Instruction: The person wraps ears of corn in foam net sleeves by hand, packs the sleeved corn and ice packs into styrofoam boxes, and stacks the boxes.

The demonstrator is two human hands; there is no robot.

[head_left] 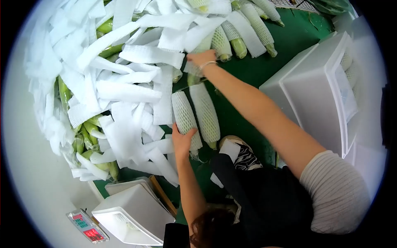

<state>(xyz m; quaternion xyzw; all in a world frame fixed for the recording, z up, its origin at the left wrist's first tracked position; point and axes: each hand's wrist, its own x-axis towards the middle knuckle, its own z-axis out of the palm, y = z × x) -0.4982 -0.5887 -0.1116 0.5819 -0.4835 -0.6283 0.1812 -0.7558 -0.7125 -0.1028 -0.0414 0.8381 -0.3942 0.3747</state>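
My left hand [184, 138] is closed round the lower part of a vegetable in a white foam net [185, 113]. Beside it, a second netted vegetable [205, 113] lies with its green tip toward me. Farther up, my right hand [201, 58] is closed at the upper end of a pale green vegetable [193, 78]; its fingertips are partly hidden. White foam sleeves [128, 91] are heaped on the left, over bare green vegetables [89, 132]. Several netted vegetables [221, 45] lie in a row beyond my right hand.
A white bin [314, 87] with netted items stands at the right. Another white bin [132, 215] is at the lower left, near a scale with a red display [87, 226]. The table surface [295, 31] is green. A patterned shoe [244, 155] shows near the middle.
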